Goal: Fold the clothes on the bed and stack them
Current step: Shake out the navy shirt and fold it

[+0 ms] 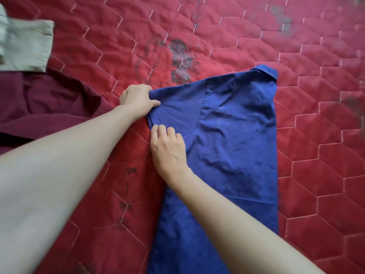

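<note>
Head view shows three garments on the bed (pixel 256 36): blue shirt (pixel 227 145), sleeve pinched by left hand (pixel 138 99) and right hand (pixel 167 147), maroon garment (pixel 49 103), beige garment (pixel 25 46).

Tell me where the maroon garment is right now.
In the head view the maroon garment lies on the red quilt at the left edge, just below the beige cloth and left of the left hand.
</note>
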